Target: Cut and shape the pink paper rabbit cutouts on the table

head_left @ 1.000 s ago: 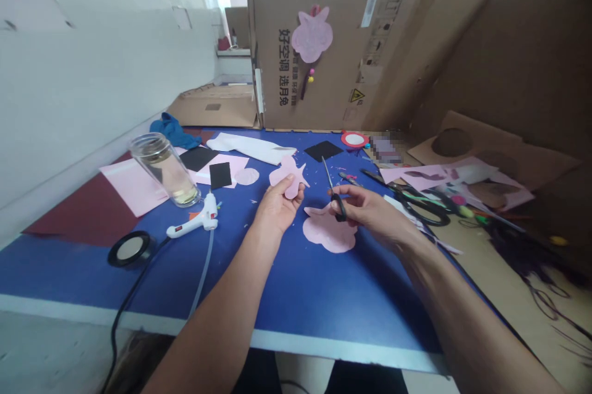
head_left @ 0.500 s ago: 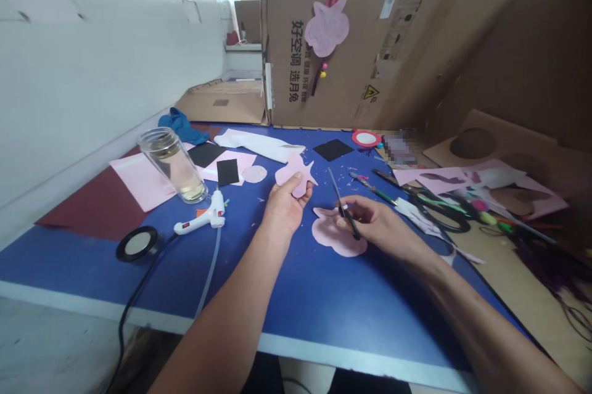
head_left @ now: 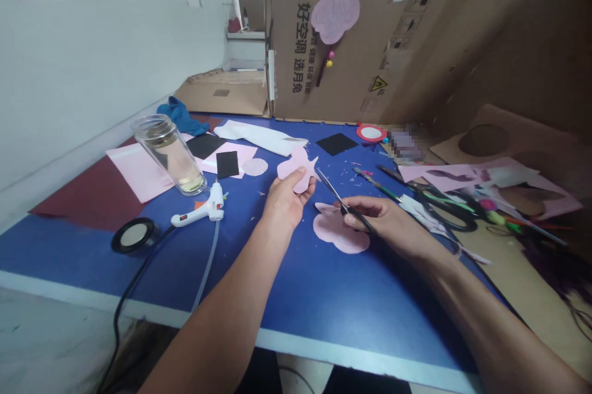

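My left hand (head_left: 287, 200) pinches a pink felt cutout (head_left: 296, 167) with rounded lobes and pointed tips, held above the blue table. In my right hand (head_left: 374, 218) is a pair of black-handled scissors (head_left: 330, 185), its blades pointing up and left towards the cutout's pointed end. The blades look closed or nearly so, and whether they touch the felt is hard to tell. Beneath the right hand a second pink cutout (head_left: 340, 235) of similar shape lies on the table, partly covered by fingers and scissors. Tiny pale scraps are scattered beyond it.
To the left stand a glass cup (head_left: 173, 160) with liquid, a white glue gun (head_left: 201, 212) with its cord, and a black tape roll (head_left: 134, 235). Black felt squares (head_left: 337, 143) lie behind. Larger scissors (head_left: 446, 212) and pink offcuts (head_left: 462, 173) are at right. Cardboard (head_left: 393, 24) rises behind.
My right hand has turned the scissors, so the blades now tilt further left, closer to the held cutout. My left hand keeps its grip on the cutout. The view has shifted slightly.
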`<act>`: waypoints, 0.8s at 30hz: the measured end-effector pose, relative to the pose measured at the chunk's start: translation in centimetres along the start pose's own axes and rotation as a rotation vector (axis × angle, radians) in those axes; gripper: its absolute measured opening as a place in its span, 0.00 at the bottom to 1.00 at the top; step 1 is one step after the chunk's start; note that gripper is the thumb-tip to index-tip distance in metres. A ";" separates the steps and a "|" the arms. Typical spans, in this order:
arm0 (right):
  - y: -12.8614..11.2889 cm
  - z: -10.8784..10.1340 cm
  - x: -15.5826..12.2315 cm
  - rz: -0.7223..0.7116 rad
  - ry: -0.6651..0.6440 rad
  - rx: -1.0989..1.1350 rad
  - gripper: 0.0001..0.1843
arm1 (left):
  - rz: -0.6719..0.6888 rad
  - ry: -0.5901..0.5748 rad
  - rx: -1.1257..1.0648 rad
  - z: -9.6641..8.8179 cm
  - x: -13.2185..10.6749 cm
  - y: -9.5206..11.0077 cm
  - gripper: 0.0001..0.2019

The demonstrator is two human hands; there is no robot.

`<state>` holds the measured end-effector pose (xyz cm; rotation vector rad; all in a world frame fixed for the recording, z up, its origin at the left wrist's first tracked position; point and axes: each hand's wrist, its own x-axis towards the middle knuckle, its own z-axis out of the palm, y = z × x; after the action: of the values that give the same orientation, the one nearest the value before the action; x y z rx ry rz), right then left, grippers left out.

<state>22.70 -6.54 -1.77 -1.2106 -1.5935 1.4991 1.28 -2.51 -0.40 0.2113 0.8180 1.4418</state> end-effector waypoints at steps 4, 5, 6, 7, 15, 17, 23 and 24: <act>0.1 -0.2 0.1 0.001 0.008 -0.013 0.25 | -0.019 0.014 -0.001 0.2 -0.2 0.1 0.05; 0.1 -0.2 0.1 0.003 0.010 -0.014 0.26 | -0.021 0.014 0.002 0.2 -0.3 0.1 0.05; 0.1 -0.2 0.1 0.007 0.009 -0.013 0.26 | -0.019 0.014 0.004 0.2 -0.3 0.1 0.05; 0.1 -0.2 0.1 0.010 0.002 -0.011 0.27 | -0.014 0.016 0.004 0.2 -0.3 0.1 0.05; 0.3 -0.1 0.0 0.012 -0.047 0.009 0.28 | 0.009 0.033 -0.010 0.3 -0.4 0.0 0.06; 0.4 -0.1 0.0 0.007 -0.048 0.003 0.29 | 0.004 0.037 -0.007 0.3 -0.5 0.1 0.05; 0.3 -0.1 0.0 0.014 -0.050 0.015 0.30 | -0.007 0.055 0.003 0.3 -0.5 0.0 0.05; 0.3 0.0 0.0 0.019 -0.049 0.017 0.31 | -0.006 0.060 0.003 0.3 -0.5 0.0 0.06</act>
<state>22.77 -6.54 -2.03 -1.1908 -1.6023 1.5619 1.50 -2.84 0.05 0.1686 0.8687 1.4471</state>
